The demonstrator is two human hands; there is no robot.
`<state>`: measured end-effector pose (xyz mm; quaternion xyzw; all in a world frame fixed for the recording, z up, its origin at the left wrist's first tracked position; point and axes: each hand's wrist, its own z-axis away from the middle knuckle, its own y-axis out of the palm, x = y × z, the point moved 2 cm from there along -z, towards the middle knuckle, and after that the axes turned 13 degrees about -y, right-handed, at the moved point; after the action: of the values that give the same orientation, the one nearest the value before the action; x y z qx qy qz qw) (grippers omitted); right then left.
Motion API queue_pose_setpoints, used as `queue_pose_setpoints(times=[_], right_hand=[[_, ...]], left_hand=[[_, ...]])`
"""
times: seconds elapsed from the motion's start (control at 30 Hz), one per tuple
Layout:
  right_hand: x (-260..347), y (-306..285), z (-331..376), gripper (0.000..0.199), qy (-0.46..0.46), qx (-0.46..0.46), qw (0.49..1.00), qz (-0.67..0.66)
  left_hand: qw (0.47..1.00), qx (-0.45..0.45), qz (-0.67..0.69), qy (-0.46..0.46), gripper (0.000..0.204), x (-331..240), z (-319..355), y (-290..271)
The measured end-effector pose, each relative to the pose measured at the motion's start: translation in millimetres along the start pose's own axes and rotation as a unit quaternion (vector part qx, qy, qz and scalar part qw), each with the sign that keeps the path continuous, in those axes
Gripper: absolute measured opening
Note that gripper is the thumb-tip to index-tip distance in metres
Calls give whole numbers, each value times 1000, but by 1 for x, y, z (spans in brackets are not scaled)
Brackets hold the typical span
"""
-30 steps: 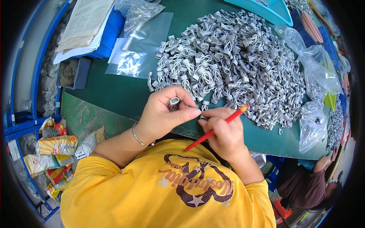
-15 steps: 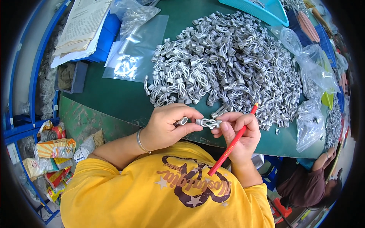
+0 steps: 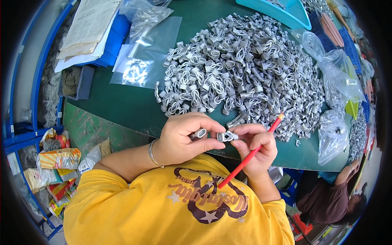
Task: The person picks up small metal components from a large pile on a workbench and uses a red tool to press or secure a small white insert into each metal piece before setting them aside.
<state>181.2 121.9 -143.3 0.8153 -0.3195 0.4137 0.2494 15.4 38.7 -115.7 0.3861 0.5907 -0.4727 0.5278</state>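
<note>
Between the fingertips of both hands is a small silver-grey metal link with ribbed ends, tilted so an oval opening shows. My left hand is closed, thumb and forefinger on the link's left end. A second metal link pokes out from inside the same hand's curled fingers. Thumb and fingers of my right hand pinch the other end. That hand also carries a red pencil, slanting across its fingers with the pale tip pointing away from me. A big heap of similar metal links lies just beyond my hands.
Clear plastic bags and a blue bin topped with papers lie at the far left of the green table. A turquoise basket stands at the back. More plastic bags are on the right, near another person.
My hands have drawn closer together. The link between them has turned, bringing its oval opening into view. The pencil has shifted slightly with my right hand.
</note>
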Motion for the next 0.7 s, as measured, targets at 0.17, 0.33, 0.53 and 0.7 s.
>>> queue_pose_setpoints(times=[0.17, 0.33, 0.53, 0.7], right_hand=[[3, 1, -2, 40, -33, -45, 998, 6], [7, 2, -5, 46, -81, -23, 996, 39], [13, 9, -13, 47, -137, 10, 985, 108], [20, 13, -25, 37, -177, 136, 953, 204]], left_hand=[[999, -18, 10, -37, 24, 9, 3, 2], [992, 29, 37, -114, 21, 18, 4, 6], [972, 102, 131, -169, 20, 22, 3, 10], [838, 127, 436, -302, 22, 31, 7, 6]])
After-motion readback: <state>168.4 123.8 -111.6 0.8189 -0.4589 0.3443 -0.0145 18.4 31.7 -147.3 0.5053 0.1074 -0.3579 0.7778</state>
